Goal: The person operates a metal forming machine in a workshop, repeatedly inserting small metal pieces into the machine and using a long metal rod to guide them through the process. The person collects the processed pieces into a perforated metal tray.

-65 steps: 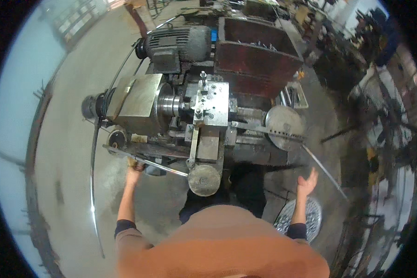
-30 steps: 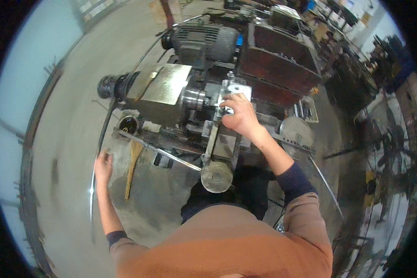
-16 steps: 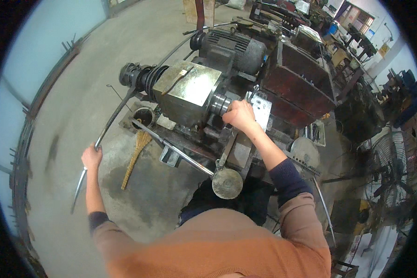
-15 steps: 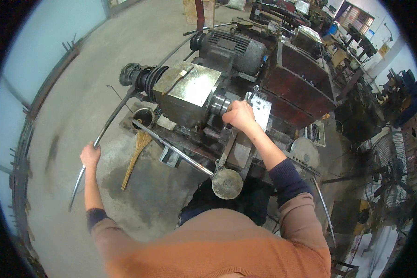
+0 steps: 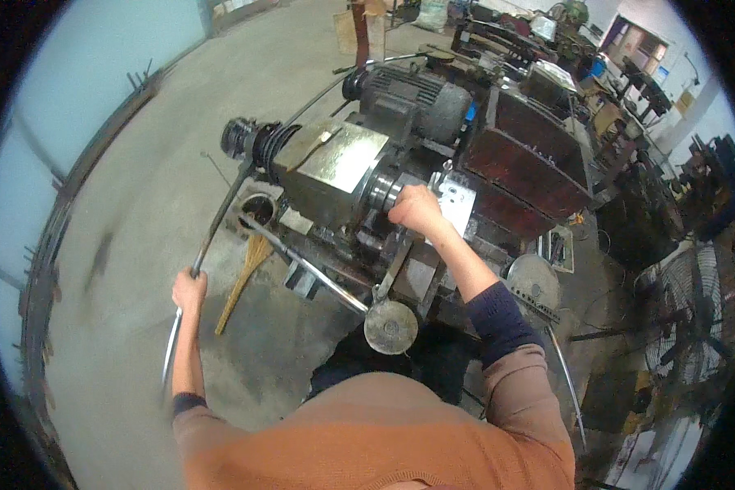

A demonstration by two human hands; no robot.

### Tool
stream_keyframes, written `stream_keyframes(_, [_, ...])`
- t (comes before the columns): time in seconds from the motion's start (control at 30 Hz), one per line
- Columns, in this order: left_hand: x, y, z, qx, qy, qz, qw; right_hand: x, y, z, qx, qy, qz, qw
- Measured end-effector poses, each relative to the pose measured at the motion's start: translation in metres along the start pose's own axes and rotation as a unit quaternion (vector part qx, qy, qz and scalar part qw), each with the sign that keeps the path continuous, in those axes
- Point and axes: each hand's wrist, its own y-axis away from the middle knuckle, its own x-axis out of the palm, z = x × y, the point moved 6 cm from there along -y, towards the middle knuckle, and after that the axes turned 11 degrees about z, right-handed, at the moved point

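Observation:
My left hand [image 5: 190, 290] is wrapped round a long metal lever [image 5: 218, 224] at the left. The lever slopes up to the dark ringed end of a machine spindle [image 5: 271, 145], and its shiny lower end sticks out below my fist. Over at the machine's middle, my right hand [image 5: 416, 209] is closed just beside the shiny round chuck [image 5: 381, 188]. What its fingers hold is hidden behind the hand. A pale metal block [image 5: 459, 206] is close to the right of that hand. The boxy headstock [image 5: 335, 155] has a thin curved strip [image 5: 312, 149] lying on top.
A round handwheel [image 5: 391, 328] is right in front of my body, with a shiny bar [image 5: 327, 284] left of it. A straw brush [image 5: 245, 282] leans below a cup [image 5: 260, 206]. Behind are a motor [image 5: 416, 102] and a reddish bin [image 5: 539, 131]; a fan [image 5: 682, 310] stands right.
My left hand has moved right and a little toward me, swinging the lever inward. My right hand stays at the chuck. The whole view has shifted slightly.

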Motion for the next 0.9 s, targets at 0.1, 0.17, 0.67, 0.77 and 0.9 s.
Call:
stream_keyframes(0.1, [0.014,0.028,-0.008,0.006,0.001,0.045,0.999,0.003,-0.003,0.003,-0.022,0.001,-0.01,1.0])
stream_keyframes(0.17, [0.018,0.047,-0.02,0.034,0.001,0.064,0.997,0.005,-0.004,0.002,-0.018,0.008,-0.003,1.0])
stream_keyframes(0.67, [0.05,-0.016,-0.044,0.18,0.33,0.328,0.867,-0.149,0.032,-0.127,0.103,-0.066,-0.226,0.966])
stream_keyframes(0.77, [0.062,-0.024,-0.035,0.174,0.367,0.327,0.853,-0.184,0.031,-0.173,0.173,-0.038,-0.274,0.945])
stream_keyframes(0.9, [0.051,-0.015,-0.05,0.172,0.393,0.32,0.844,-0.196,0.042,-0.198,0.15,0.029,-0.363,0.919])
